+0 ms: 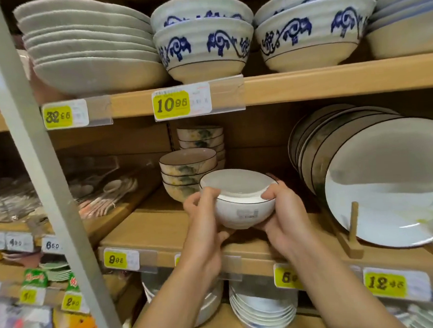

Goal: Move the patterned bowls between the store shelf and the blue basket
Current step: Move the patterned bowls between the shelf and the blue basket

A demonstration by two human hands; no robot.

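Both hands gripped a white bowl (240, 203) from either side, the left hand (203, 215) and right hand (281, 210) curled round its rim and base, holding it above the middle shelf (148, 231). Just behind stood two stacks of patterned bowls (185, 173); large plates (378, 179) leaned to the right.
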